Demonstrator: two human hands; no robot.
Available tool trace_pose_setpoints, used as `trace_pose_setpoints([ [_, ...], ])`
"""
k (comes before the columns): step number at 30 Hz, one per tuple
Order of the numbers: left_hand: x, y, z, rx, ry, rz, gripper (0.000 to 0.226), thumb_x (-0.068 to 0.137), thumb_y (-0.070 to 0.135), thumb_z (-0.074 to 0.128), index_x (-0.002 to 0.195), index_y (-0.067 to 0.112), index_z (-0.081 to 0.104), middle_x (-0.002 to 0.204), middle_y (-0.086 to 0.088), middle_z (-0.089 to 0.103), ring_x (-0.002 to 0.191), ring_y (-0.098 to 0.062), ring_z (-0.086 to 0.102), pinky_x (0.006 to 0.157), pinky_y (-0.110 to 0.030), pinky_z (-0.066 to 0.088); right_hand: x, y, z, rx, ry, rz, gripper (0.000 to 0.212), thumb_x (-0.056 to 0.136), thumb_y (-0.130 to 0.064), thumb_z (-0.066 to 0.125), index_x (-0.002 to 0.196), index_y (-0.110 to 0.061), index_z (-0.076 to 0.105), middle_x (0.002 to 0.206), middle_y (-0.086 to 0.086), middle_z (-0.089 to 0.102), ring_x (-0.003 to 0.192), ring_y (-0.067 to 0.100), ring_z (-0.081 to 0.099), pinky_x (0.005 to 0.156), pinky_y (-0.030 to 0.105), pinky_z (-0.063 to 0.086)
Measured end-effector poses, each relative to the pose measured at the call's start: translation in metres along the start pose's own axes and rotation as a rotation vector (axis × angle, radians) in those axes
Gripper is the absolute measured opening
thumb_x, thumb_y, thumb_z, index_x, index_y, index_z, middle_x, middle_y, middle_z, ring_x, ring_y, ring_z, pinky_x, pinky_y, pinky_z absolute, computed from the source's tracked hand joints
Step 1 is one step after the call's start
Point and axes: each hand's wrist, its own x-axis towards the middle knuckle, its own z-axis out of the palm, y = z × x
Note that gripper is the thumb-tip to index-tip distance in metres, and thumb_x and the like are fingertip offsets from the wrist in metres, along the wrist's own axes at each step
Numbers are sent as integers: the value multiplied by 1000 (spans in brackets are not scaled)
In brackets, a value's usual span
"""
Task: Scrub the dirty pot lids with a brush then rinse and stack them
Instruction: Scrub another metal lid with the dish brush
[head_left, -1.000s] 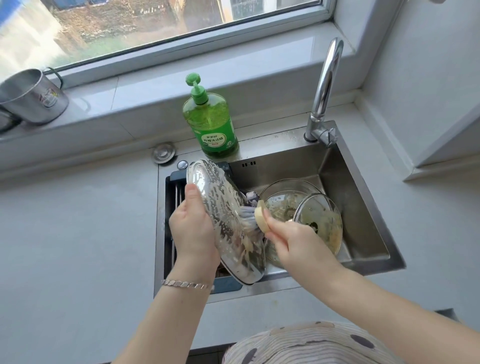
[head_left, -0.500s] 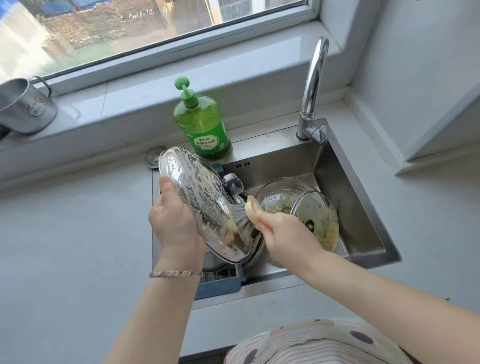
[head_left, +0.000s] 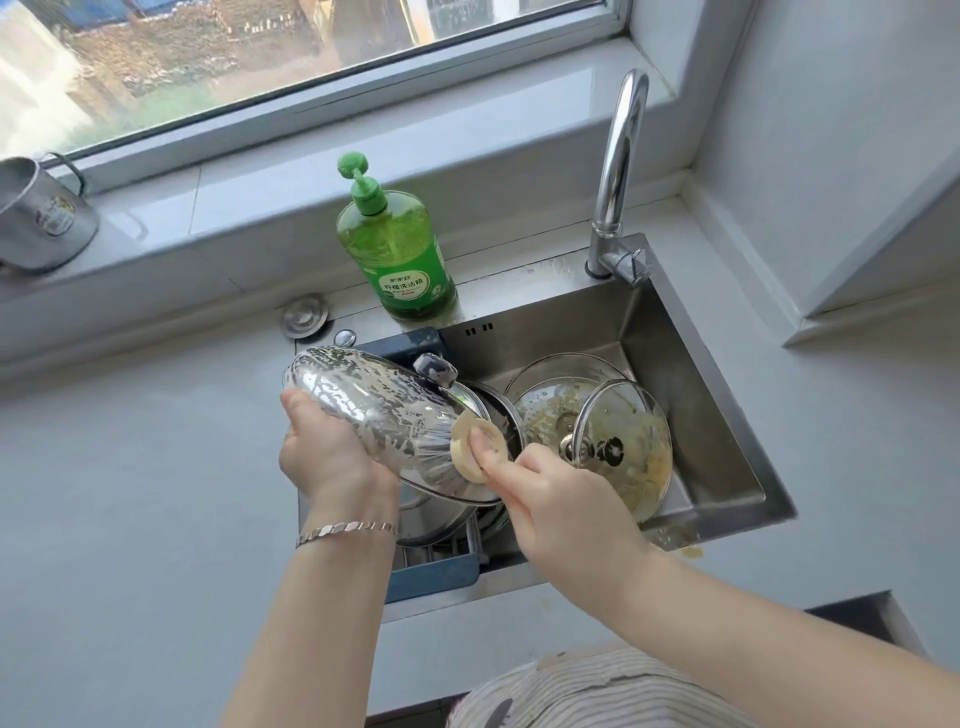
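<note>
left hand (head_left: 332, 457) grips the soapy lid (head_left: 374, 405) by its near rim, tilted over the sink (head_left: 691, 395), likely so suds drip in | right hand (head_left: 561, 499) pinches the brush (head_left: 475, 444), bristles pressed to the lid | right: soiled glass lids (head_left: 634, 441) lean in the basin, unscrubbed | far: soap bottle (head_left: 400, 249) and tap (head_left: 618, 156), handy for rinsing

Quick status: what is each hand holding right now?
Left hand: grips the soapy steel lid by its rim.
Right hand: grips the brush, pressed against that lid.
</note>
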Motion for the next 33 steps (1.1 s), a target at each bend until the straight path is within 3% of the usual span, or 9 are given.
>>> trace_pose_setpoints([
  [4, -4, 3, 6, -11, 76, -17, 39, 98, 41, 41, 67, 18, 46, 66, 6, 49, 52, -8, 48, 39, -15, 41, 10, 11, 4, -28, -4, 109, 51, 88, -12, 46, 137, -22, 47, 69, 1, 39, 50, 32, 51, 46, 40, 46],
  [8, -3, 7, 11, 3, 130, -2, 40, 98, 40, 41, 64, 18, 44, 63, 7, 46, 51, -10, 44, 44, -19, 39, 16, -9, -1, -13, 103, -15, 55, 62, 0, 62, 115, -14, 67, 58, 1, 48, 32, 17, 35, 30, 22, 30],
  [14, 5, 11, 6, 13, 130, -81, 39, 97, 40, 41, 65, 17, 42, 61, 5, 42, 48, -12, 38, 46, -23, 35, 6, 21, 2, 51, 132, 7, 40, 81, -12, 53, 118, -18, 65, 63, -10, 32, 34, 21, 40, 30, 25, 30],
  [18, -3, 0, 10, 30, 106, -58, 34, 96, 40, 42, 78, 14, 56, 65, 6, 48, 60, -15, 49, 60, -28, 46, 23, -3, -2, 73, 166, -88, 43, 83, -18, 42, 119, -21, 65, 62, -5, 45, 40, 22, 45, 33, 27, 35],
  [20, 4, 3, 7, 8, 112, -129, 32, 94, 37, 42, 86, 14, 61, 63, 6, 46, 55, -13, 46, 56, -23, 44, 23, -5, -5, 119, 177, -134, 44, 85, -19, 39, 121, -20, 64, 64, -2, 50, 44, 21, 45, 37, 23, 36],
  [22, 11, 7, 2, -19, 82, -213, 29, 94, 32, 40, 71, 17, 51, 51, 6, 44, 42, -9, 41, 46, -13, 38, 15, 8, -4, 175, 184, -143, 43, 87, -18, 40, 124, -18, 61, 65, -5, 46, 49, 14, 42, 43, 18, 33],
  [26, 14, 10, -6, -56, 55, -261, 38, 94, 15, 34, 60, 19, 18, 27, 11, 18, 21, -7, 16, 33, -6, 15, -4, 41, 4, 253, 166, -65, 44, 88, -21, 38, 129, -20, 55, 65, -6, 44, 56, 14, 40, 47, 18, 32],
  [30, 13, 7, -9, -56, 22, -273, 37, 93, 12, 33, 59, 19, 20, 26, 10, 19, 20, -7, 17, 36, -9, 22, -13, 69, 13, 259, 89, 76, 44, 90, -21, 47, 133, -30, 46, 63, -7, 39, 58, 13, 38, 51, 23, 31],
  [33, 21, 3, -13, -13, -20, -242, 37, 92, 15, 36, 58, 19, 22, 33, 7, 23, 27, -9, 22, 43, -16, 28, -3, 78, 2, 252, -109, 315, 46, 94, -16, 53, 135, -35, 43, 79, 1, 63, 70, 19, 57, 63, 29, 44],
])
